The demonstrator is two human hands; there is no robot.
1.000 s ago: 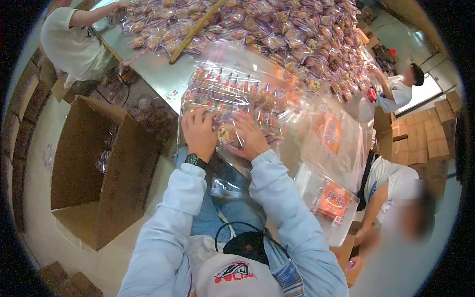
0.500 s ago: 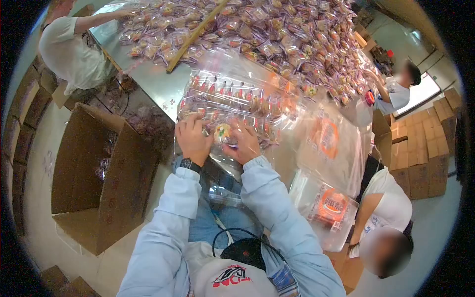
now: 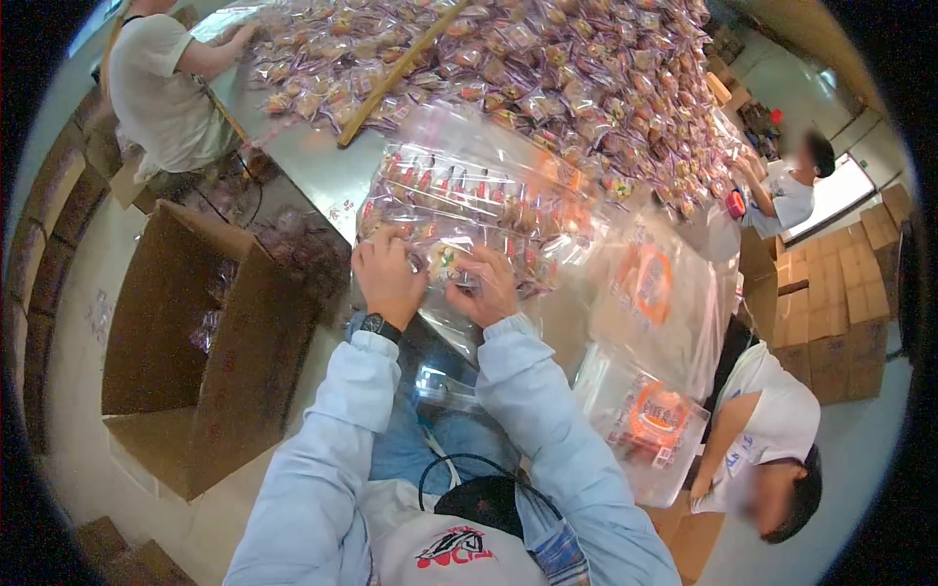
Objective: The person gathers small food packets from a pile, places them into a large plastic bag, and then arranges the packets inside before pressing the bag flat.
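Observation:
A large clear plastic bag [image 3: 459, 181] lies at the table's near edge, with small wrapped food packs in rows inside it. My left hand [image 3: 391, 281], a black watch on its wrist, curls its fingers over the bag's near left part. My right hand [image 3: 486, 285] grips the near side of the same bag, thumb turned inward. Between the two hands a single pack [image 3: 445, 259] with a yellow and green print shows through the film. The fingertips are partly hidden by glare and crumpled plastic.
Flat printed bags [image 3: 645, 278] are stacked to the right. A heap of wrapped packs [image 3: 547, 78] covers the table behind, with a wooden strip [image 3: 401, 73] across it. An open carton [image 3: 225, 391] stands at left. Several people [image 3: 161, 93] work around the table.
Both hands stay on the bag with slight finger shifts. The view has moved a little. The person at lower right has turned the head, and the one at upper left has drawn an arm in.

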